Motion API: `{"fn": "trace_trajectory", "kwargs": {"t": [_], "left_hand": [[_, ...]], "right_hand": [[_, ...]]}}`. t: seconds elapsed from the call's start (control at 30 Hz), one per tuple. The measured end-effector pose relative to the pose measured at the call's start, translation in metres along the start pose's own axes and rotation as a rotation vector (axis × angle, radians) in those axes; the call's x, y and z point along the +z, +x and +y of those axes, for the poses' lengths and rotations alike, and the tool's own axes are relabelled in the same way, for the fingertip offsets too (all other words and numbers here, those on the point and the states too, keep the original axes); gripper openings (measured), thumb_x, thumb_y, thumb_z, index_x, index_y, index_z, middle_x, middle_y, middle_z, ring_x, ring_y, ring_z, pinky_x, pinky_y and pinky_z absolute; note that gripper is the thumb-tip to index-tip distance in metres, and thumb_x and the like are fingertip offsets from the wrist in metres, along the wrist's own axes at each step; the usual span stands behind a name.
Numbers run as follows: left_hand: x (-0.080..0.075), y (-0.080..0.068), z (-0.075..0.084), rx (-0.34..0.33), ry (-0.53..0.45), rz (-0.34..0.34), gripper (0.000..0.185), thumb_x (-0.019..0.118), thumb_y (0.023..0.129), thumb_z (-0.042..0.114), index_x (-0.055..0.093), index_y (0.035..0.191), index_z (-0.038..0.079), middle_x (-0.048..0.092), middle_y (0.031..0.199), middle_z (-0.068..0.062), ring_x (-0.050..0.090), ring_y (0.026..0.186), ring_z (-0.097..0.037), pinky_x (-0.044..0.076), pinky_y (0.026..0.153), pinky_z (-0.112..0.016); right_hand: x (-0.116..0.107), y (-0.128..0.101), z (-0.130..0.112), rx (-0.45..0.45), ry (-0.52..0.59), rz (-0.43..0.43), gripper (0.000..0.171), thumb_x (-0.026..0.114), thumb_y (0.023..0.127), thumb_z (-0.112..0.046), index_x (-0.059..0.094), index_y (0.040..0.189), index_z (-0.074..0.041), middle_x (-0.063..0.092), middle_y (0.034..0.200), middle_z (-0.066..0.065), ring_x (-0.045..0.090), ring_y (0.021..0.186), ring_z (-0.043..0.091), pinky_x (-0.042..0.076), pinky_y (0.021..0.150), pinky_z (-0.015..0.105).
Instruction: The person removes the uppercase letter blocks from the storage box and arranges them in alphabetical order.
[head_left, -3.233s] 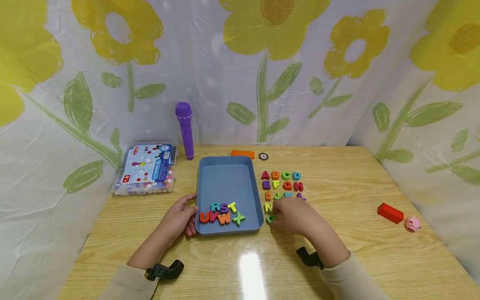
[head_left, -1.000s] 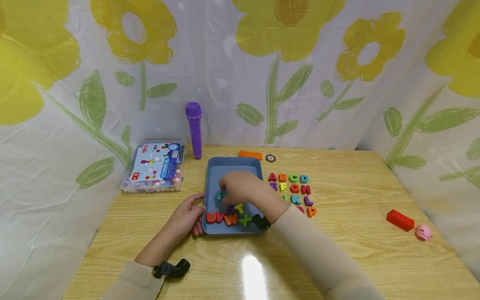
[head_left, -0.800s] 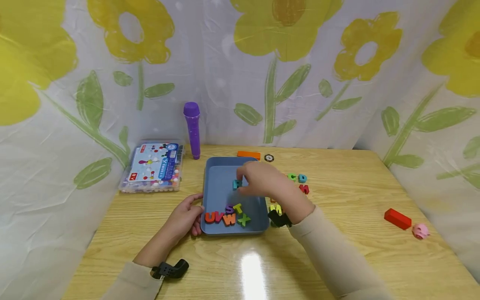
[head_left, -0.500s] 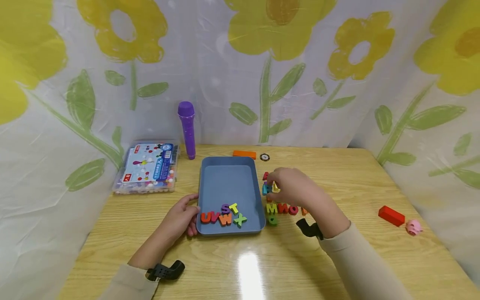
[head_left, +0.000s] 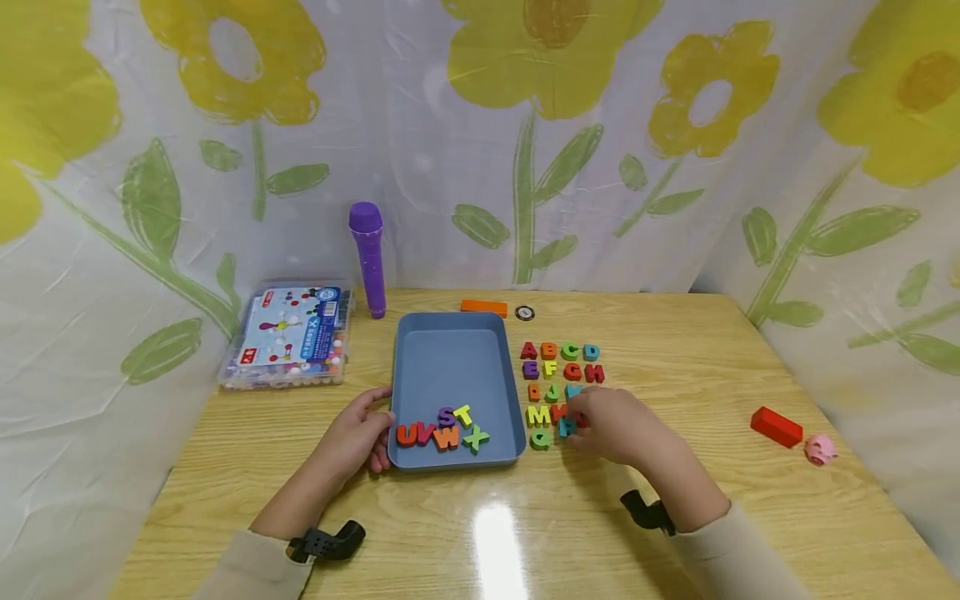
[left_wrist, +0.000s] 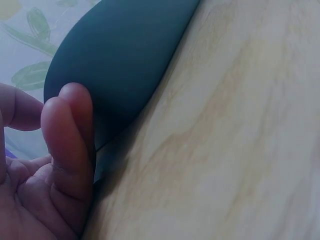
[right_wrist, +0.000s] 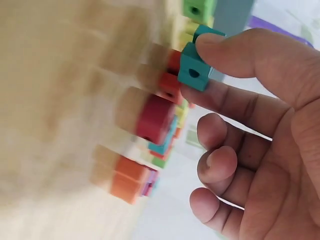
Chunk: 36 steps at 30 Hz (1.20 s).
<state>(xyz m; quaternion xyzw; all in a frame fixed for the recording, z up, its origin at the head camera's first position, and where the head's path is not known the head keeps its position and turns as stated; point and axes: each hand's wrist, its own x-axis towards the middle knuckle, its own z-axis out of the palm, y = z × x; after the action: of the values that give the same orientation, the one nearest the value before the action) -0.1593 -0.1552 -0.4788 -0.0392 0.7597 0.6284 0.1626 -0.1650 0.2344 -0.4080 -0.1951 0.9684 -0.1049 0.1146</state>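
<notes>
My left hand (head_left: 356, 433) stays at the left side of a blue-grey tray (head_left: 457, 367), its thumb and fingers gripping the tray wall. In the left wrist view, fingertips (left_wrist: 65, 120) press against the dark outer wall. My right hand (head_left: 618, 425) pinches a teal letter R (right_wrist: 194, 67) between thumb and index finger. It holds the R just right of a green letter Q (head_left: 540, 439), in front of a red letter N (head_left: 558, 412). Letters S (head_left: 446, 416), T (head_left: 463, 414), U, V, W (head_left: 446, 438) and X lie in the tray's near end.
Rows of coloured letters, from A (head_left: 528, 350) onward, lie right of the tray. A purple microphone (head_left: 369, 258) and a plastic bead box (head_left: 288, 333) stand behind left. An orange block (head_left: 483, 307) and round chip (head_left: 525, 312) lie behind; a red block (head_left: 776, 426) and pink pig (head_left: 821, 450) sit far right.
My right hand has lifted the teal R out of the tray and carried it right, then nearer to me, beside the green Q. My left hand has kept its place on the tray.
</notes>
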Motion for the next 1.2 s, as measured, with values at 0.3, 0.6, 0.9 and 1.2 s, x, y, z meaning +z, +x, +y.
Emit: {"fn": "trace_trajectory", "kwargs": {"t": [0.3, 0.6, 0.9, 1.2], "left_hand": [[-0.002, -0.002, -0.002, -0.002, 0.003, 0.014, 0.060, 0.052, 0.110, 0.015, 0.036, 0.167, 0.006, 0.058, 0.063, -0.005, 0.058, 0.048, -0.017, 0.054, 0.047, -0.029], [-0.003, -0.004, -0.001, -0.006, -0.012, 0.021, 0.059, 0.052, 0.111, 0.015, 0.037, 0.167, 0.006, 0.058, 0.064, -0.005, 0.057, 0.048, -0.017, 0.053, 0.047, -0.029], [-0.003, -0.005, 0.000, -0.008, -0.025, 0.022, 0.059, 0.053, 0.110, 0.015, 0.037, 0.167, 0.006, 0.059, 0.066, -0.006, 0.058, 0.049, -0.017, 0.054, 0.047, -0.029], [0.000, -0.003, 0.000, 0.000, -0.009, 0.010, 0.059, 0.052, 0.111, 0.015, 0.037, 0.167, 0.006, 0.059, 0.066, -0.006, 0.058, 0.049, -0.017, 0.054, 0.047, -0.029]], "right_hand": [[0.013, 0.002, -0.003, 0.040, -0.023, -0.007, 0.017, 0.090, 0.089, -0.019, 0.073, 0.090, -0.017, 0.064, 0.080, -0.007, 0.053, 0.074, 0.016, 0.049, 0.071, 0.036], [0.008, 0.000, -0.007, 0.035, -0.065, 0.010, 0.018, 0.092, 0.088, -0.022, 0.075, 0.093, -0.017, 0.072, 0.088, -0.006, 0.060, 0.079, 0.013, 0.057, 0.080, 0.043], [-0.024, 0.016, -0.041, -0.076, -0.107, 0.070, 0.028, 0.091, 0.091, -0.028, 0.080, 0.110, -0.011, 0.080, 0.107, 0.003, 0.071, 0.088, 0.019, 0.062, 0.081, 0.041], [-0.028, 0.079, -0.103, -0.208, -0.095, -0.042, 0.029, 0.085, 0.098, -0.033, 0.079, 0.118, -0.012, 0.079, 0.115, 0.005, 0.068, 0.093, 0.019, 0.061, 0.088, 0.041]]}}
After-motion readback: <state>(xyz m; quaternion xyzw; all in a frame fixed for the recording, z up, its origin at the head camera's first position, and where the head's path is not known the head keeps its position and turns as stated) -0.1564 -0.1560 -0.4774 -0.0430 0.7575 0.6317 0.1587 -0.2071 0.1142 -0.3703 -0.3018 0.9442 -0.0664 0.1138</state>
